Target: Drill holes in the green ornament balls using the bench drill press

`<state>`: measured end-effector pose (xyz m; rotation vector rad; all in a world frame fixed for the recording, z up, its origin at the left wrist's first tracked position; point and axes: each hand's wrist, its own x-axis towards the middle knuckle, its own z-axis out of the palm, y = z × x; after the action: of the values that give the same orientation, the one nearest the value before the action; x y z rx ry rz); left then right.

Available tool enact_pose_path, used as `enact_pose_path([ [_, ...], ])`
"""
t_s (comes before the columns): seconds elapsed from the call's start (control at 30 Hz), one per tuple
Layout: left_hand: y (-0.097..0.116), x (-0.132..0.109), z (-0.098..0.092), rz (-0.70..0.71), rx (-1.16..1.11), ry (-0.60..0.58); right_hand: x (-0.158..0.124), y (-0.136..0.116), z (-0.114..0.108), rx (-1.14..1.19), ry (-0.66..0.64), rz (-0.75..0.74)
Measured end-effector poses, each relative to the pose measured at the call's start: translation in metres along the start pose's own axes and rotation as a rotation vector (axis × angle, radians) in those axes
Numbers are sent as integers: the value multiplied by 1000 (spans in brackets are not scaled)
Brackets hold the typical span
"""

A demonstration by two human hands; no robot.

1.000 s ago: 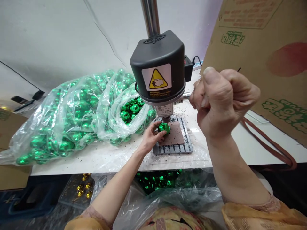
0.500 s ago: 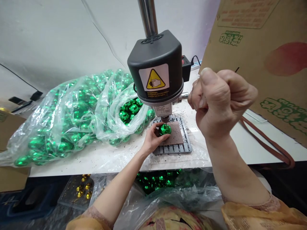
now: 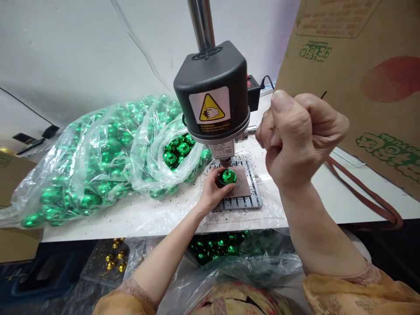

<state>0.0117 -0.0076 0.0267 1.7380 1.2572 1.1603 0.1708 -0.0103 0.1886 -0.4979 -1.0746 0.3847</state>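
Note:
A shiny green faceted ball [image 3: 228, 176] sits on a brown pad [image 3: 243, 183] over the slotted metal base [image 3: 257, 199], right under the chuck of a black drill press [image 3: 211, 87]. My left hand [image 3: 214, 188] grips the ball from its left side with thumb and fingers. To the right of the machine head, my right hand [image 3: 300, 135] is raised and closed in a fist beside the metal lever [image 3: 252, 130]. What its fingers wrap round, if anything, is hidden.
A large clear bag of green balls [image 3: 98, 148] lies on the white table [image 3: 108, 225] at left, its mouth open towards the press. A cardboard box [image 3: 348, 87] stands at right. Green balls [image 3: 216, 247] in plastic and gold balls [image 3: 114, 258] are below the table edge. Dark shavings surround the base.
The green ball and my left hand have shifted slightly to the right under the chuck. My right hand has moved a little to the left, still closed.

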Motion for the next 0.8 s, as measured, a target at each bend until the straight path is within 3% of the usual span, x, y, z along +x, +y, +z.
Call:
enact_pose_path([
  [0.2,-8,-4,3,-25,-35,0,0,1,0,-20,8,3],
  [0.4,-5,0,-7,64,-36,-141,-1,4,1,-4,13,-18],
  [0.67,-9,-1,-5,11,-5,-139,0,4,-1,-23,-13,-37],
  [0.8,-11,-1,-5,7,4,-128,-4,11,-1,32,13,-150],
])
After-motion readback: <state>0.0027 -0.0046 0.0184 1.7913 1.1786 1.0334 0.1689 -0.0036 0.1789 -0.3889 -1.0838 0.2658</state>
